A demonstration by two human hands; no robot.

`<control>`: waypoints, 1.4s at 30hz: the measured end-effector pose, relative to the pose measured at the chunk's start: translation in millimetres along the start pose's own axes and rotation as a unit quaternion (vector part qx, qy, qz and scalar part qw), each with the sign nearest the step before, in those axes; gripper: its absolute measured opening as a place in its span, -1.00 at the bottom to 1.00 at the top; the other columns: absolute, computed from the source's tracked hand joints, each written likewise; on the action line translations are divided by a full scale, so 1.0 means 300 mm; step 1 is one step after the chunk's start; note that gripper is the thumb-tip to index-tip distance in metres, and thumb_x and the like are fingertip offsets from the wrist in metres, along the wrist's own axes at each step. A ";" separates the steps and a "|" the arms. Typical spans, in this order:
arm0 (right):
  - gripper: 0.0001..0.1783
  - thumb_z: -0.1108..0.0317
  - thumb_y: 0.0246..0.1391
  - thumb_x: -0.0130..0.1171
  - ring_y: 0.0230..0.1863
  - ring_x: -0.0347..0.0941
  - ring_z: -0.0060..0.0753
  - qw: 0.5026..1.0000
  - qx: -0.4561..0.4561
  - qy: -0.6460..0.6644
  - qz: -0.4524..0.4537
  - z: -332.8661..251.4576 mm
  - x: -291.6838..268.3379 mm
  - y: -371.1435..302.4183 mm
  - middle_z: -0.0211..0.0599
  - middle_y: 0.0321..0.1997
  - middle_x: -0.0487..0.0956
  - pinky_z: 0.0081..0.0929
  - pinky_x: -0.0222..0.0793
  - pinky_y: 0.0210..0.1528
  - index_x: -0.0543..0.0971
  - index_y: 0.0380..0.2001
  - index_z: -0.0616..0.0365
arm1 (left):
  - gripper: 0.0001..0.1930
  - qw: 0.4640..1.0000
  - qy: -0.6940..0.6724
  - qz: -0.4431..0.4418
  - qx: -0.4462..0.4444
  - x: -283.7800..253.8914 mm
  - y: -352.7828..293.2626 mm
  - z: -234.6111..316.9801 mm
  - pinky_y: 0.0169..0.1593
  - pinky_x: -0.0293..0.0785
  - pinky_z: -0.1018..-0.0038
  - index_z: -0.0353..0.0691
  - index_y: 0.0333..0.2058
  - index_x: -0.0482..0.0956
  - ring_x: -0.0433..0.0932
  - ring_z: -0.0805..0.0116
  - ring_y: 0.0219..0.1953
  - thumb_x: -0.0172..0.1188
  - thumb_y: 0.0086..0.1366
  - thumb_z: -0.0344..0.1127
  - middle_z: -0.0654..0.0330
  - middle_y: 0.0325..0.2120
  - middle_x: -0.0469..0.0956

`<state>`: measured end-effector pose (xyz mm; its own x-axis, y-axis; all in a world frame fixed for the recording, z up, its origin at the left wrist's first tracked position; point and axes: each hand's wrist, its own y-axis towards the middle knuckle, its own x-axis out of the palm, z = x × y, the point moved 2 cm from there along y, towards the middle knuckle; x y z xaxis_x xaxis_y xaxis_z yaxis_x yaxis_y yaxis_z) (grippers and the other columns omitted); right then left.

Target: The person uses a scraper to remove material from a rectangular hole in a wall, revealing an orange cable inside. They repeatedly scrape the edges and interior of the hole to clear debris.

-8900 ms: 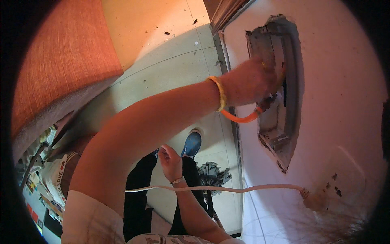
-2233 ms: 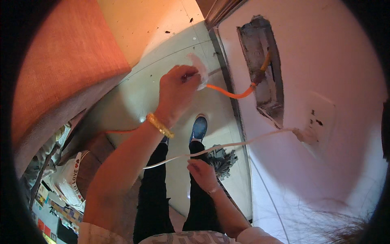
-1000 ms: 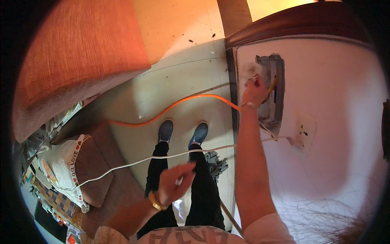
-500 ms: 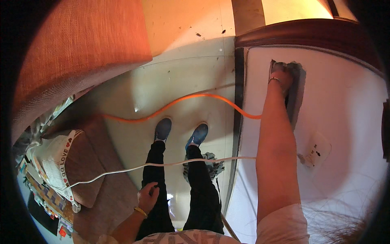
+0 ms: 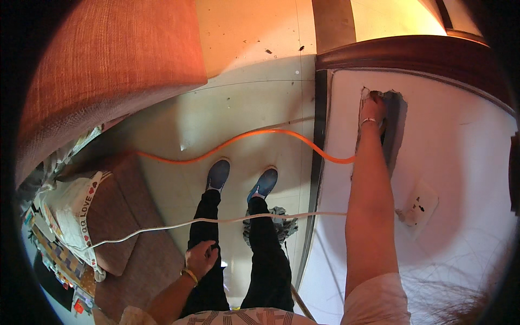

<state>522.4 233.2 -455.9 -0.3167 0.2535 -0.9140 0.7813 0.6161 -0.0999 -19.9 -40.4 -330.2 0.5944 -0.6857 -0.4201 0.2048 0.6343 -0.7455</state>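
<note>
My right arm reaches forward to a long, rough-edged recess (image 5: 399,124) cut into the pale wall. At its far end, my right hand (image 5: 372,111) has its fingers bent and drawn together; what they grip, if anything, is hidden. A bracelet circles that wrist. Over my left thigh hangs my left hand (image 5: 201,258), its fingers curled inward with a dark spot between thumb and fingers that I cannot make out. An orange hose or thick cable (image 5: 260,131) runs across to the wall by my right forearm. A thin white cable (image 5: 244,220) crosses below it.
A wall socket (image 5: 422,207) sits near my right elbow. Dark wood trim (image 5: 401,45) caps the wall. At left stand an orange-covered piece of furniture (image 5: 119,49) and a brown sofa (image 5: 146,238) with a cushion (image 5: 116,225). A crumpled grey bag (image 5: 281,226) lies by my feet.
My right hand has drawn back slightly toward me within the recess, and its fingers show more. My left hand has shifted a little to the right. The whole view has tilted slightly.
</note>
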 end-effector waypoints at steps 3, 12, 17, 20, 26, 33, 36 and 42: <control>-0.72 0.29 -0.06 0.03 -0.21 0.51 -0.18 0.991 0.016 0.120 0.061 0.122 -0.005 0.013 -0.11 -0.27 0.60 -0.33 0.39 -0.16 0.62 -0.31 0.15 | -0.75 1.000 0.010 -0.005 0.020 -0.003 0.017 0.040 -0.54 0.37 0.49 -0.22 -0.27 0.52 0.41 0.39 -0.64 0.25 0.03 -0.35 0.20 -0.62 0.45; -0.66 0.18 -0.04 0.06 -0.25 0.52 -0.09 0.985 0.036 -0.139 0.098 0.145 0.041 0.143 -0.05 -0.30 0.59 -0.27 0.42 -0.21 0.61 -0.37 0.23 | -0.76 1.000 0.008 -0.013 0.011 0.020 0.037 0.062 -0.51 0.42 0.48 -0.16 -0.29 0.53 0.48 0.38 -0.61 0.25 0.01 -0.30 0.25 -0.62 0.48; -0.58 0.08 0.02 -0.02 -0.29 0.52 0.03 0.990 -0.014 -0.141 0.024 -0.008 0.037 0.025 0.00 -0.30 0.58 -0.18 0.43 -0.24 0.61 -0.41 0.24 | -0.74 0.999 0.033 0.011 0.021 0.016 0.010 0.012 -0.52 0.39 0.48 -0.17 -0.26 0.52 0.44 0.36 -0.61 0.26 0.03 -0.34 0.22 -0.61 0.45; -0.57 0.09 0.05 -0.08 -0.25 0.51 0.01 0.992 0.056 -0.089 -0.065 -0.044 -0.031 0.010 -0.02 -0.27 0.58 -0.21 0.42 -0.18 0.59 -0.39 0.25 | -0.75 0.999 0.039 0.010 0.015 -0.005 0.017 0.052 -0.51 0.41 0.46 -0.16 -0.28 0.52 0.46 0.36 -0.60 0.26 0.02 -0.32 0.23 -0.61 0.46; -0.61 0.14 0.05 -0.08 -0.06 0.46 -0.10 0.990 0.099 0.079 0.056 0.021 -0.070 -0.078 -0.11 -0.09 0.54 -0.26 0.36 -0.05 0.58 -0.22 0.15 | -0.78 1.000 0.021 0.015 -0.007 -0.017 0.029 0.073 -0.50 0.42 0.45 -0.17 -0.31 0.53 0.48 0.36 -0.60 0.25 0.01 -0.32 0.24 -0.62 0.48; -0.68 0.24 0.00 -0.02 -0.11 0.48 -0.16 0.992 0.122 -0.021 0.006 -0.024 -0.022 -0.033 -0.20 -0.13 0.56 -0.32 0.35 -0.05 0.59 -0.22 0.07 | -0.77 1.000 0.019 0.005 -0.013 0.004 0.033 0.042 -0.50 0.41 0.45 -0.17 -0.30 0.53 0.47 0.36 -0.61 0.24 0.02 -0.30 0.24 -0.62 0.47; -0.71 0.26 -0.02 0.01 -0.16 0.49 -0.16 0.994 0.092 0.038 -0.033 0.036 -0.016 0.012 -0.18 -0.17 0.58 -0.36 0.36 -0.07 0.61 -0.27 0.10 | -0.76 1.000 0.010 -0.001 -0.007 0.000 0.037 0.038 -0.50 0.41 0.47 -0.19 -0.28 0.53 0.46 0.37 -0.60 0.25 0.03 -0.32 0.20 -0.59 0.47; -0.72 0.27 0.02 -0.03 -0.21 0.50 -0.16 0.965 0.135 0.193 0.111 0.078 -0.011 -0.082 -0.10 -0.26 0.59 -0.40 0.38 -0.11 0.63 -0.37 0.17 | -0.76 1.000 0.004 0.008 0.005 -0.019 0.044 0.062 -0.49 0.42 0.46 -0.19 -0.29 0.53 0.47 0.35 -0.60 0.25 0.02 -0.32 0.21 -0.60 0.47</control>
<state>516.6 199.8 -459.6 -0.2614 0.6487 -0.7148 0.9483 0.3106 -0.0651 -6.1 -21.7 -328.0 0.5922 -0.6774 -0.4363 0.2024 0.6492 -0.7332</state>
